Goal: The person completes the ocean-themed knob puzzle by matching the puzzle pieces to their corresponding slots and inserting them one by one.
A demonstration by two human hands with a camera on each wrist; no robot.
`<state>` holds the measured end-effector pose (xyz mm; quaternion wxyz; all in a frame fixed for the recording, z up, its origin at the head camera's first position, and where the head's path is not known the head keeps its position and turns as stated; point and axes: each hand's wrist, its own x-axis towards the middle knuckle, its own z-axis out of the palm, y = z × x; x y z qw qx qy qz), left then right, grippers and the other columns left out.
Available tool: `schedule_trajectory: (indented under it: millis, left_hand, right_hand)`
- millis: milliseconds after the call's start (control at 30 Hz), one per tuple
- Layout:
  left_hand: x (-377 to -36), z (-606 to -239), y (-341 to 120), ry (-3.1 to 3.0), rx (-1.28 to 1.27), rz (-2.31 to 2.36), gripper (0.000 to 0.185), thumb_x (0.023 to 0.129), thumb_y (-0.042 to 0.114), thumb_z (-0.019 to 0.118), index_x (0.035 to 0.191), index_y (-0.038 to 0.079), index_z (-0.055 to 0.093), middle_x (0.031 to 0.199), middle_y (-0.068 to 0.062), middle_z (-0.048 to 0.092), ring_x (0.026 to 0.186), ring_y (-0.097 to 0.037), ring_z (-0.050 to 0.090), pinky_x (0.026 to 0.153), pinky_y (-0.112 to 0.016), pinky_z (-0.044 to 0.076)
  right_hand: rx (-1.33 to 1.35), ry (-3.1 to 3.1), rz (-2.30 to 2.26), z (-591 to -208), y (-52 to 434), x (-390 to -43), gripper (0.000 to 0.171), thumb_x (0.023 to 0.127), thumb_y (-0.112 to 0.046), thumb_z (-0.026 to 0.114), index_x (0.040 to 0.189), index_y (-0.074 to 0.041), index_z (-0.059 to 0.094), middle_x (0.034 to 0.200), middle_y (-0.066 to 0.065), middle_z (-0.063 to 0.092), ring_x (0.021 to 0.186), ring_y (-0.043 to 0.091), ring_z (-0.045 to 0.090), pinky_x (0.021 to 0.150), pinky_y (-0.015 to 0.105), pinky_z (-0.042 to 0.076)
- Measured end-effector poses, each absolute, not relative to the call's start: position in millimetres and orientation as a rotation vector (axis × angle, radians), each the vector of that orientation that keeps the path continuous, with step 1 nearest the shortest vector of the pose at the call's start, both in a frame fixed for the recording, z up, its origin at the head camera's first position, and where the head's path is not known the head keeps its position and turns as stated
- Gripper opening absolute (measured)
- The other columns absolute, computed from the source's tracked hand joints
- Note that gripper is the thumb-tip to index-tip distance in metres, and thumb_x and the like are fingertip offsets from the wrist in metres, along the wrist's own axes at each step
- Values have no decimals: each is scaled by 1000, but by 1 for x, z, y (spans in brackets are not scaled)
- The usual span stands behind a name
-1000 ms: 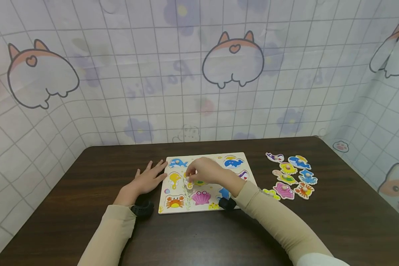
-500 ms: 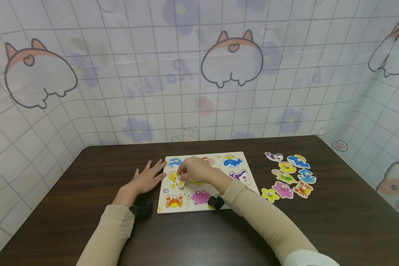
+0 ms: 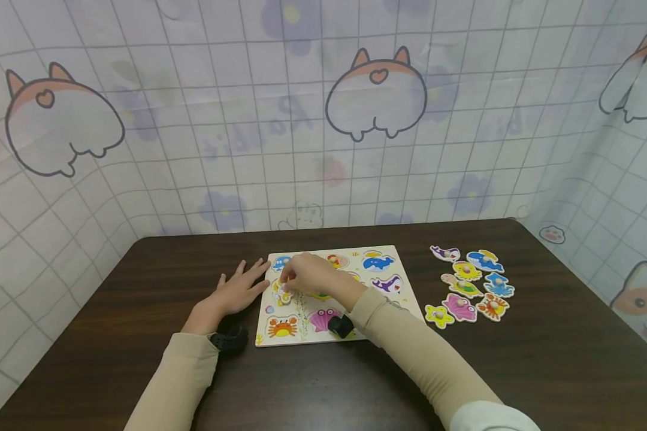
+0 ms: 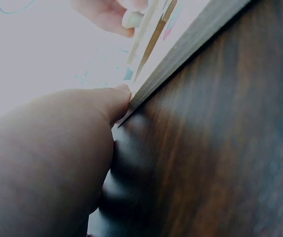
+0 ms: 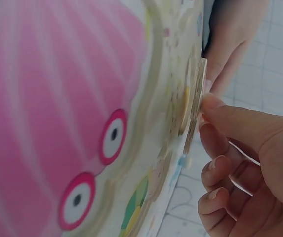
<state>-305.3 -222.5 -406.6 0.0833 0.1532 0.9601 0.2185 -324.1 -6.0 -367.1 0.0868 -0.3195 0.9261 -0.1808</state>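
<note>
Dark wood tabletop point(image 3: 313, 383) with a pale puzzle board point(image 3: 302, 339) sitting on it, and a bunch of loose animal pieces point(image 3: 460, 308) well off to the board's right. The left hand point(image 3: 236, 292) is pretty flat, fingers spread, tips at the board's left edge. The right hand point(image 3: 314, 276) has a small wooden piece point(image 5: 197, 103) pinched over the board's left side; can't tell if it's touching down.

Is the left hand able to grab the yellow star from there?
Probably not easily: the left hand is at the left edge of the puzzle board, the yellow star lies past its right edge, and the right arm crosses between.
</note>
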Motion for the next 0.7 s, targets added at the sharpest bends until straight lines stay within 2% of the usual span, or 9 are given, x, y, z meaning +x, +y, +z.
schedule_trajectory:
  millis: [267, 700]
  left_hand:
    - [-306, -405, -223, 2869, 459, 646, 64, 111, 43, 42, 165, 15, 24, 170, -16, 14, 153, -48, -1, 109, -79, -5]
    - [-305, -407, -224, 2865, 458, 656, 63, 111, 43, 42, 165, 15, 24, 170, -16, 14, 153, -48, -1, 109, -79, -5]
  right_hand:
    - [-956, 2751, -518, -365, -13, -325, 15, 97, -26, 75, 108, -17, 80, 90, -8, 65, 81, 9, 56, 70, 24, 47]
    - [-930, 2727, -523, -366, -18, -324, 12, 97, -25, 75, 105, -17, 80, 90, -8, 67, 81, 9, 57, 74, 25, 47]
